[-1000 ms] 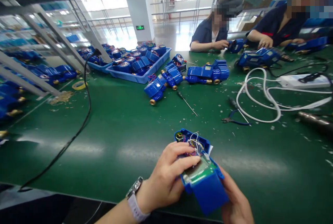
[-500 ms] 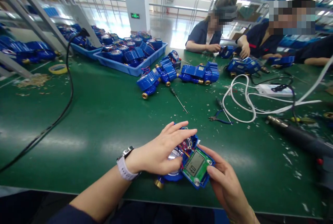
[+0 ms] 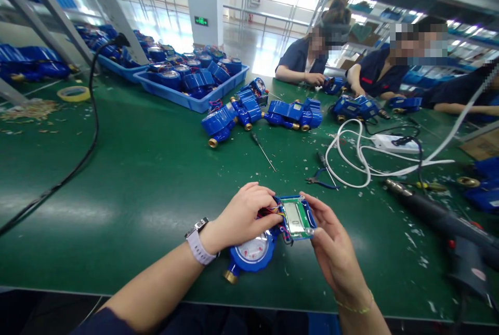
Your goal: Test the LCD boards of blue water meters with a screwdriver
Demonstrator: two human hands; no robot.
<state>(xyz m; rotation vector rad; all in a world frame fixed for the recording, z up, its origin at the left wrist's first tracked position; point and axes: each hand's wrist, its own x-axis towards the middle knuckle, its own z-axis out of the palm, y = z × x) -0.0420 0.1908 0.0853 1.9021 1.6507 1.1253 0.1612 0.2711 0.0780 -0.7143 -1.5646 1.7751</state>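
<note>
A blue round meter [image 3: 251,252] with a clear dial and a brass fitting lies on the green table near its front edge. My right hand [image 3: 331,236] grips the outer side of a blue-framed circuit board [image 3: 295,216] with a small display, thumb near its lower corner. Over the meter's upper part, my left hand [image 3: 247,215] has its fingers bent around the coloured wires [image 3: 277,215] at the board's left side. What its fingertips hold is partly hidden.
Blue meters [image 3: 249,109] stand beyond the hands, before a blue tray [image 3: 191,98] of meters. A screwdriver [image 3: 263,150], pliers [image 3: 322,179], white cable [image 3: 366,169] and heat gun [image 3: 440,220] lie to the right. Co-workers [image 3: 374,70] sit opposite.
The circuit board has turned and moved up, away from the table edge. My left hand's fingers have bent in, uncovering the meter's dial. The view has shifted slightly.
</note>
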